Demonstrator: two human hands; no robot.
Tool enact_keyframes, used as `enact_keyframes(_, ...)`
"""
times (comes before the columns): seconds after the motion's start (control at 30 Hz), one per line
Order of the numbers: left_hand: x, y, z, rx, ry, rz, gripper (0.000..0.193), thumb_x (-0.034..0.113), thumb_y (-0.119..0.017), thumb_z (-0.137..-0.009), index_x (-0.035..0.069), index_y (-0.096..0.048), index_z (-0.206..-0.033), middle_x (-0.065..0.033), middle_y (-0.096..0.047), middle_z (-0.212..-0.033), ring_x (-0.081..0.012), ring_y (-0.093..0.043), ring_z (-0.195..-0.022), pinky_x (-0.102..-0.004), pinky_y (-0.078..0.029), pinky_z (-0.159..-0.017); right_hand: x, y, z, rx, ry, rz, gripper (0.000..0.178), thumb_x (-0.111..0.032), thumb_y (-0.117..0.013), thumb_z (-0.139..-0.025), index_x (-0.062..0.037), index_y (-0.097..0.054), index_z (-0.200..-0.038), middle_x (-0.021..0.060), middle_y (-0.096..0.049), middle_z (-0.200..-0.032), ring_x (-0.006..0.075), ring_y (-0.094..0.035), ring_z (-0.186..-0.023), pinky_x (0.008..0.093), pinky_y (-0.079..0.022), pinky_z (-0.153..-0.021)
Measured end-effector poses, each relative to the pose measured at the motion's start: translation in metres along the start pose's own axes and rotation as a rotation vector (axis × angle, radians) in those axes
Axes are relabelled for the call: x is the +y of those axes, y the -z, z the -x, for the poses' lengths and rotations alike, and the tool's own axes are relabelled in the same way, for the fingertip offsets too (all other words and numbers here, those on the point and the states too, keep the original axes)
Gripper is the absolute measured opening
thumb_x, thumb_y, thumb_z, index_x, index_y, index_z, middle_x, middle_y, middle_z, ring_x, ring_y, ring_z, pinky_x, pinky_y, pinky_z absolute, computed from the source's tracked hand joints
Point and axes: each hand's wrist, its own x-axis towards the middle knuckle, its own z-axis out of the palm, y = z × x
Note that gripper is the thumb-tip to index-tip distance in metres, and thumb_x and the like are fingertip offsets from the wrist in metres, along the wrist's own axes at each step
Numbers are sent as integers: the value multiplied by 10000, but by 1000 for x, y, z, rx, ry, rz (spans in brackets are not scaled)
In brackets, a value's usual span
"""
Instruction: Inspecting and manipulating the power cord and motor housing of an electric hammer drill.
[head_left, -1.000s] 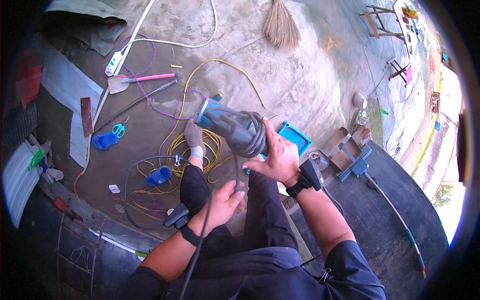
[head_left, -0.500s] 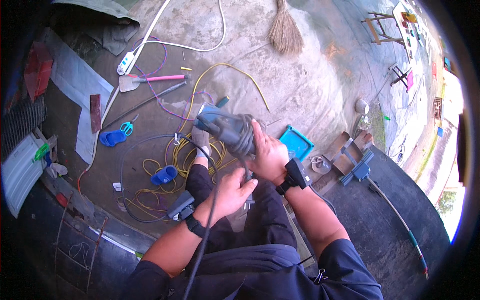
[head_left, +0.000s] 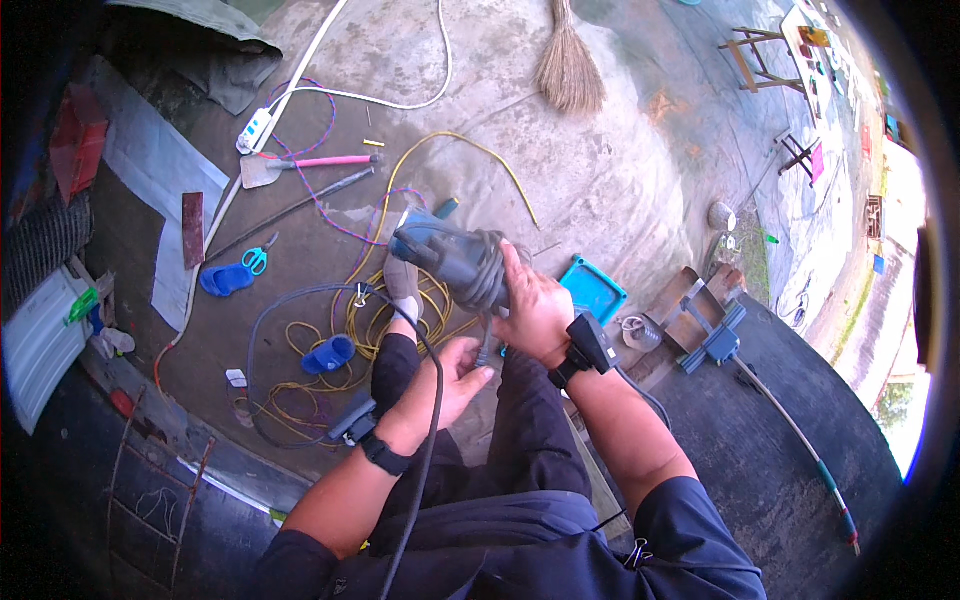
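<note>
My right hand (head_left: pixel 537 312) is wrapped round the back end of a blue corded power tool (head_left: pixel 436 250), whose exact kind I cannot make out. Its dark grey cord (head_left: pixel 487 278) is wound several times about the body near my fingers. Just below, my left hand (head_left: pixel 447 385) has thumb and fingers closed at the hanging end of that cord; part of the end is hidden by the fingers. The tool is held in the air over my shoe (head_left: pixel 402 285), its metal-edged front pointing up and left.
A coiled yellow hose (head_left: pixel 437 300), blue slippers (head_left: pixel 328 353), turquoise scissors (head_left: pixel 256 260) and a pink-handled spade (head_left: pixel 330 160) lie on the floor. A blue tray (head_left: pixel 597 290) is to the right, near a long-poled tool (head_left: pixel 722 345). A straw broom (head_left: pixel 570 75) lies far ahead. A black cable loops past my left arm.
My left hand has shifted slightly up along the hanging cord, and the plug seen below it is now hidden. The right hand and power tool are almost unmoved.
</note>
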Motion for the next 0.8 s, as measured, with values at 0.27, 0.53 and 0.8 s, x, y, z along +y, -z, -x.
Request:
enact_keyframes(0.27,-13,51,-1,176,-68,315,332,-49,-651,-876,54,-529,-1166,-48,-602,-1100,-109,-600,-891,-244,-509,-742,5,9,9,-15,-16,-34,1048,-231,-841,-620,20,-286,-1473,213,-645,-1081,377,-639,-1000,427,-509,-898)
enact_keyframes(0.53,-22,43,-42,337,-49,599,497,21,-639,-905,58,-439,-1359,-73,-618,-1131,-151,-612,-927,-282,-516,-735,2,7,7,-70,-16,30,1069,-309,-819,-606,28,-290,-1472,212,-662,-1048,343,-660,-974,385,-523,-882)
enact_keyframes(0.8,-25,35,-46,211,90,765,427,79,-638,-923,73,-500,-1327,-33,-631,-1121,-159,-620,-944,-304,-517,-745,4,4,10,-44,6,43,1079,-294,-830,-591,43,-295,-1466,201,-666,-1014,331,-667,-950,378,-526,-868)
